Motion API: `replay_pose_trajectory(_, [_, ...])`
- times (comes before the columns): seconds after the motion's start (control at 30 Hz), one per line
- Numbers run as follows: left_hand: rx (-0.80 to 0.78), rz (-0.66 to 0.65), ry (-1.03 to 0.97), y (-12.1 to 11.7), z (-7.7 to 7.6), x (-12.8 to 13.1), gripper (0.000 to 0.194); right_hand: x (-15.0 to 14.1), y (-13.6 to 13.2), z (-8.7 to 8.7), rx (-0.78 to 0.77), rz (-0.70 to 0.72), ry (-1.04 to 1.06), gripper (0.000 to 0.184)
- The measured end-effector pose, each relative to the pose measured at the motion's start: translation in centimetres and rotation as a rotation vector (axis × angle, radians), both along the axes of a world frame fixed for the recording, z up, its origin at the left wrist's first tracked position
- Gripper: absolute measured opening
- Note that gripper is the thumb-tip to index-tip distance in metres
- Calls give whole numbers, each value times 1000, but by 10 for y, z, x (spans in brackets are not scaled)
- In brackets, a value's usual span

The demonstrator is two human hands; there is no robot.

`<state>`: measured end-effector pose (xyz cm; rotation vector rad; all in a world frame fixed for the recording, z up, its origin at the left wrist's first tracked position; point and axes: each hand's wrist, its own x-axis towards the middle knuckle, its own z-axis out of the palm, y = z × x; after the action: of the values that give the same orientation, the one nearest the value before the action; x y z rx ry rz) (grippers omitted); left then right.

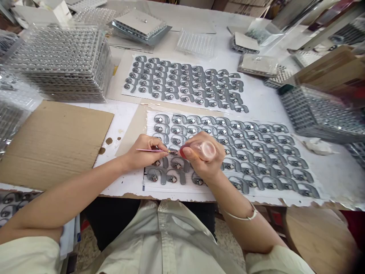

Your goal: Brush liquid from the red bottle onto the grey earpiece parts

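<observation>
My left hand (pixel 148 150) is closed in a pinch round a thin pink stick (pixel 148 150), whose tip points at a grey hook-shaped piece. My right hand (pixel 203 156) is wrapped round a small squeeze bottle (pixel 207 150), pale at its base and reddish towards the front. Its front end lies close to the stick's tip, over the left part of a white sheet (pixel 316 173). Rows of grey hook-shaped pieces (pixel 251 164), each with a shiny round part, lie on that sheet. My right hand hides some of them.
Behind lies a second sheet of similar pieces (pixel 186 82). Stacked clear trays (pixel 57 64) stand at the left, with brown cardboard (pixel 54 144) in front. More trays (pixel 325 110) and a crumpled tissue (pixel 319 146) are at the right. A cotton swab (pixel 150 104) lies between the sheets.
</observation>
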<state>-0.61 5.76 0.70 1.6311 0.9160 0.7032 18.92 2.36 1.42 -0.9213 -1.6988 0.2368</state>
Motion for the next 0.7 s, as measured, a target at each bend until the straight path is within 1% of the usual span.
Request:
replay_pose_trajectory(0.17, [-24,14,13,1,2,1,9,-1,1,1,13,-1,11,12])
replay_pose_trajectory(0.5, [-36,24,19,0,2,1,9,-2,1,1,-5,4,16,13])
replay_pose_trajectory(0.7, [-8,24,14,1,2,1,8,-3,2,0,-13,-16,3,15])
